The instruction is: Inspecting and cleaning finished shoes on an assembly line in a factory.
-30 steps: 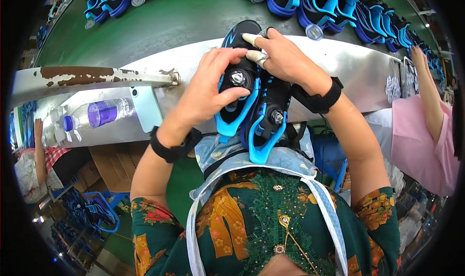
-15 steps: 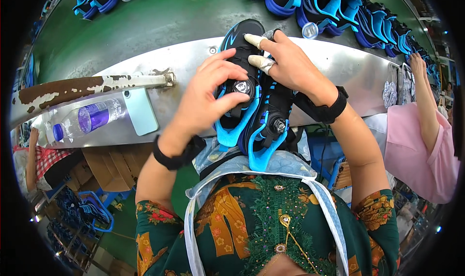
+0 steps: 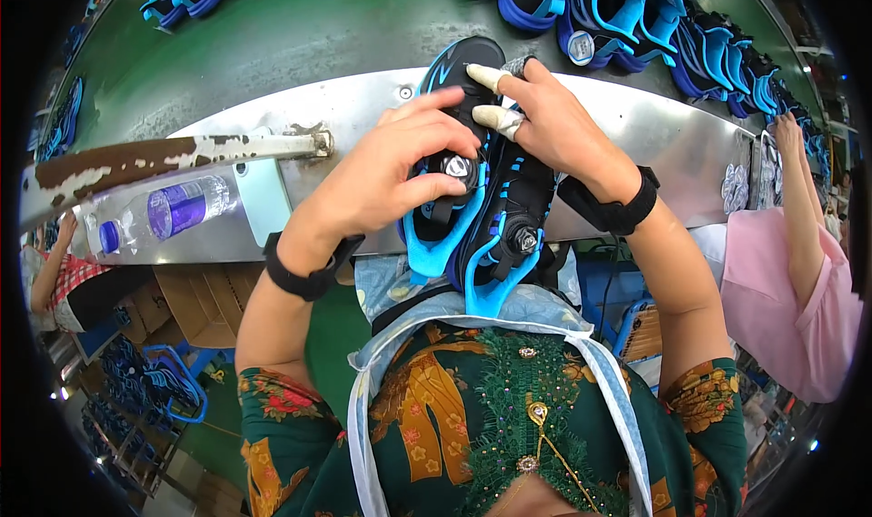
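Note:
Two black and blue sneakers lie side by side before me, toes pointing away and bright blue heel collars toward my body. On the left sneaker (image 3: 468, 59) sits a round black lacing dial (image 3: 458, 168); my left hand (image 3: 391, 167) has its thumb and curled fingers around that dial. My right hand (image 3: 559, 122), with pale covers on two fingertips, grips the same sneaker near its toe; part of the upper is hidden beneath it. Close by on the right, the other sneaker (image 3: 525, 186) has a similar dial (image 3: 520, 236), touched by neither hand.
A worn metal arm (image 3: 173, 158) reaches in from the left over the metal worktop (image 3: 354, 99). Under it lie a clear bottle with a purple label (image 3: 186, 211) and a light-coloured phone (image 3: 261, 195). More sneakers (image 3: 618, 18) line the green surface beyond. Co-workers flank me; one wears pink (image 3: 790, 281).
My left wrist and forearm have swung outward to the left, and the hand has turned while staying at the dial. My right hand keeps its place on the sneaker.

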{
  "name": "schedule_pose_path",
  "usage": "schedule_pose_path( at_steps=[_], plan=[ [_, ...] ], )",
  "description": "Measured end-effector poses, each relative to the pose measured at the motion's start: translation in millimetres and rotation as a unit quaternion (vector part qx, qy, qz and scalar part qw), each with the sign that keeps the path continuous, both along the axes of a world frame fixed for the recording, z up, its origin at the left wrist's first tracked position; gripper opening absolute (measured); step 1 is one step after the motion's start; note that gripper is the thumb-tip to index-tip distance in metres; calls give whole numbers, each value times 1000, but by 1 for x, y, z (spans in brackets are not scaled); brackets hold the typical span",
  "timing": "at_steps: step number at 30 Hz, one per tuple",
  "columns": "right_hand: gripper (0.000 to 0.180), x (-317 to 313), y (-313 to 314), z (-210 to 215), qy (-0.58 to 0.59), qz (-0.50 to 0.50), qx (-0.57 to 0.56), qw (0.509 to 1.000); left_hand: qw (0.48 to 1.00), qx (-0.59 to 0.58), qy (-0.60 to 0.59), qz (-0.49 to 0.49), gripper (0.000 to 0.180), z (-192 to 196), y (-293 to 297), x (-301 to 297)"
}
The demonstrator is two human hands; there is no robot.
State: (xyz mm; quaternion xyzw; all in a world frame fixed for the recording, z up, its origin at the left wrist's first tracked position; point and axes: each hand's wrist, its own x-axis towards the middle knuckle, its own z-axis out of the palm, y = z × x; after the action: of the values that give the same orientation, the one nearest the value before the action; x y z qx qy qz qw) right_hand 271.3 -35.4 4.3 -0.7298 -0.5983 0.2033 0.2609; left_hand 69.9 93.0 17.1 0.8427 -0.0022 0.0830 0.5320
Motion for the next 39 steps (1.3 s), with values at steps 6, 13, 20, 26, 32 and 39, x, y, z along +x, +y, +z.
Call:
schedule_pose_path(
  at_steps=[6,13,20,26,32,39],
  plan=[
    [27,-20,-2,39,234,57,-19,970,817,-454,222,276,27,10,-54,-65],
    [28,-35,0,33,206,141,-60,966,718,-601,183,299,28,-7,-73,-40],
    [33,-23,-10,34,150,166,-11,975,707,-623,92,322,28,-7,-90,-42],
    [28,-57,-28,20,-33,50,97,993,723,-611,89,310,31,-16,-91,-46],
    [21,-52,-22,19,-48,68,112,990,735,-608,60,292,30,-24,-92,-46],
    [17,-38,-15,28,9,124,48,991,725,-617,61,301,29,-15,-92,-42]
  ],
)
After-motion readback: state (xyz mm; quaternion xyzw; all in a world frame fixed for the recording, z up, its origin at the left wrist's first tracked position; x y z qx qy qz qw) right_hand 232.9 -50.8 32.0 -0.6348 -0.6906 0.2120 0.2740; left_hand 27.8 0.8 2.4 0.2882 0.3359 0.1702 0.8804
